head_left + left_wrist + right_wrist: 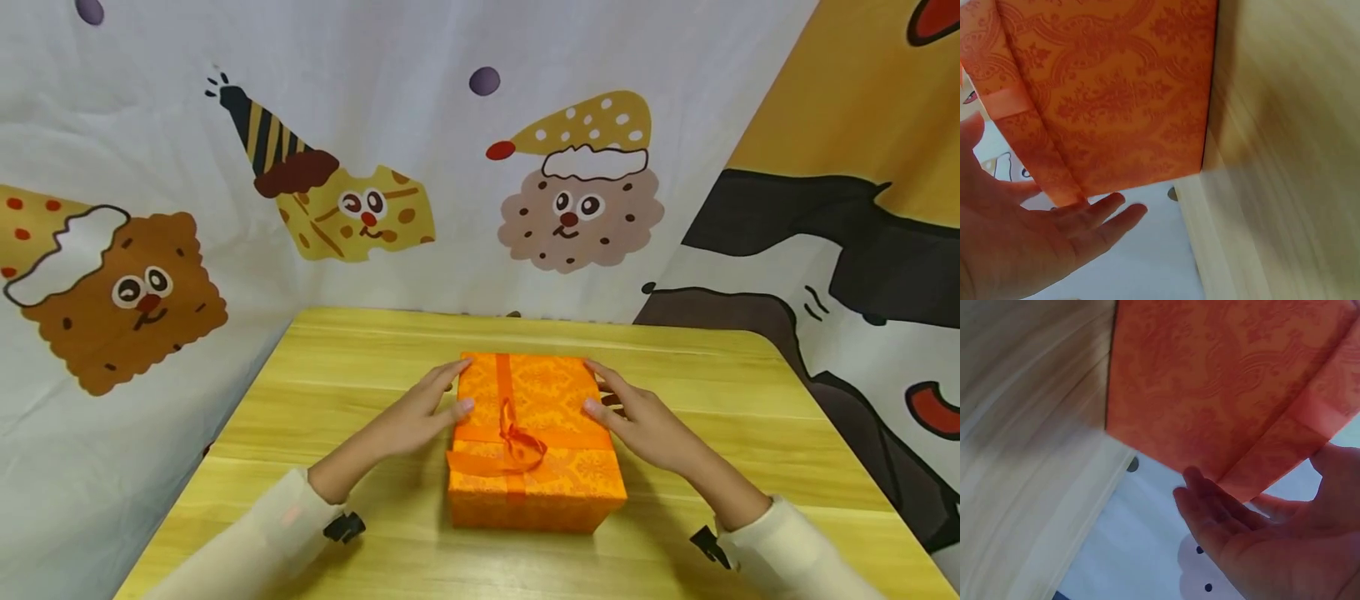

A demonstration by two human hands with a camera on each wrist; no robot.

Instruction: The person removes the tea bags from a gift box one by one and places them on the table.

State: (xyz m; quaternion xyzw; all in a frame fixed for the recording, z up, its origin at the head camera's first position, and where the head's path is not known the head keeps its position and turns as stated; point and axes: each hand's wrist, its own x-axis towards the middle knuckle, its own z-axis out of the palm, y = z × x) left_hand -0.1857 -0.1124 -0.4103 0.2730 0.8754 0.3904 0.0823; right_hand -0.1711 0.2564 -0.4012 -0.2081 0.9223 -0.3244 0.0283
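Observation:
An orange gift box [551, 387] with a damask pattern sits on the wooden table, its lid closed. An orange ribbon crosses the lid and ends in a bow [528, 452] towards the near side. At the box's left side, my left hand [420, 417] lays its thumb at the lid's edge, fingers reaching to the far corner. My right hand [647, 423] mirrors it on the right side. Both wrist views show loosely extended fingers by the lid's rim, around the far corners; firm contact is hard to tell. The box's inside is hidden.
The light wooden table [360, 350] spreads around the box on all sides. Behind it and at the left hangs a white cloth [420, 67] printed with cartoon biscuits and cheese in party hats. Dark straps [345, 527] show beneath both cream sleeves.

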